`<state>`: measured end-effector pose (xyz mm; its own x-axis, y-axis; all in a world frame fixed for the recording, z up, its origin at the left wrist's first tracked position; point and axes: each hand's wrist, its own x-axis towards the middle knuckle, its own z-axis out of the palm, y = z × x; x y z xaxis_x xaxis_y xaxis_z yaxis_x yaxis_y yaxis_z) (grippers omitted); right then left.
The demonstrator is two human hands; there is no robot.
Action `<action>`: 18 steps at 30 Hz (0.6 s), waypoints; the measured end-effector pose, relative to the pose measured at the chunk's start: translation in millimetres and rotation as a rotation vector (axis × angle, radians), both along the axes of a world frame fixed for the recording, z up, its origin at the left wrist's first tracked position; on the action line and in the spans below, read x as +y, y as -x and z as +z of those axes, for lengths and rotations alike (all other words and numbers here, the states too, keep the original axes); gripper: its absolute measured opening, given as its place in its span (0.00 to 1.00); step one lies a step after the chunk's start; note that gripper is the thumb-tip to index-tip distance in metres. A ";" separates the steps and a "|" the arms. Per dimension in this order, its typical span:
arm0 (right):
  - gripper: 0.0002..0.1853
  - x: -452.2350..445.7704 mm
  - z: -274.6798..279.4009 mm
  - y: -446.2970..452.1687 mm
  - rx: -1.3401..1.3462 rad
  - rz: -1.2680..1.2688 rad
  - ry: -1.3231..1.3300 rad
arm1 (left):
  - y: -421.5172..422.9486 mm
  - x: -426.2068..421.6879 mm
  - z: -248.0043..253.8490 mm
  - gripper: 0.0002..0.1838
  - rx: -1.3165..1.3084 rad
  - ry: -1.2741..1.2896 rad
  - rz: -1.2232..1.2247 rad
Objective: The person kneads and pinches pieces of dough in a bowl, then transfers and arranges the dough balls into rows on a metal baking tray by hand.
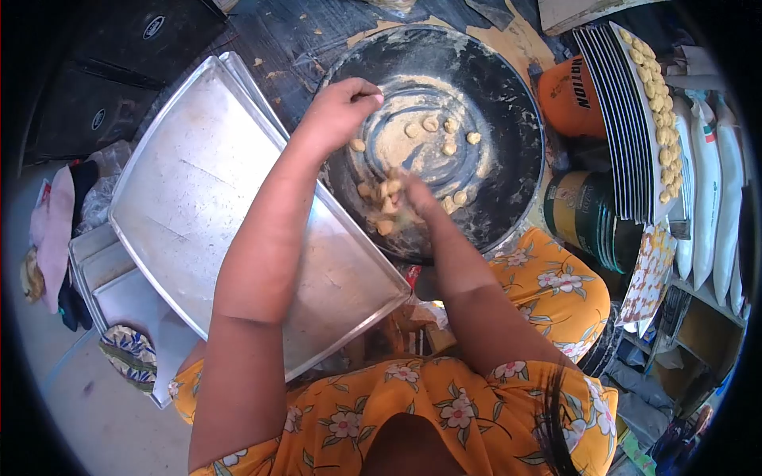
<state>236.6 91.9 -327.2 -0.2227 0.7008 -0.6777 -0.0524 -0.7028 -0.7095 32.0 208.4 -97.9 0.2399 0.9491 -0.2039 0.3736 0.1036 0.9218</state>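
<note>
Dough pieces (430, 124) are seen scattered in a floured black basin (514, 119). The left hand (345, 107) is held over the basin's left side, fingers curled; whether anything is pinched cannot be told. The right hand (413, 198), blurred, is placed among clustered pieces; its grip cannot be told. A metal tray (198, 182) is crossed by the left forearm.

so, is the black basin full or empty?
Neither. The black basin holds scattered dough-like lumps and pale powder, with much dark surface showing.
</note>
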 end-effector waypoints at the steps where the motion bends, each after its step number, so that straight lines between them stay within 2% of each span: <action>1: 0.26 14.1 15.2 -10.9 0.208 0.015 0.112 | 2.6 3.9 -7.1 0.22 0.107 -0.011 -0.111; 4: 0.26 44.7 78.9 -2.7 0.451 -0.138 0.051 | -1.5 0.3 -18.2 0.27 0.208 0.056 -0.259; 5: 0.26 53.4 98.9 4.0 0.485 -0.140 0.010 | -4.3 -5.3 -4.7 0.35 0.194 0.087 -0.300; 9: 0.21 76.8 182.8 37.0 0.480 -0.249 -0.313 | -6.1 -12.3 -7.9 0.38 0.247 -0.194 -0.293; 12: 0.17 82.7 188.8 23.0 0.388 -0.158 -0.449 | -4.0 -4.9 0.5 0.33 0.200 -0.012 -0.378; 13: 0.16 85.5 181.3 21.7 0.243 -0.235 -0.500 | -4.5 -3.8 -0.9 0.30 0.213 -0.023 -0.357; 15: 0.15 94.3 165.2 11.2 0.298 -0.519 -0.549 | -6.1 -2.1 -2.2 0.25 0.237 -0.042 -0.313; 16: 0.15 96.3 161.2 6.4 0.325 -0.660 -0.571 | -5.4 -1.9 0.1 0.24 0.153 0.037 -0.274; 17: 0.16 94.0 157.9 1.2 0.247 -0.727 -0.468 | -4.2 -0.6 4.2 0.23 0.070 0.114 -0.232; 18: 0.18 92.3 161.4 4.3 0.115 -0.628 -0.538 | -3.2 0.4 7.3 0.22 -0.013 0.189 -0.189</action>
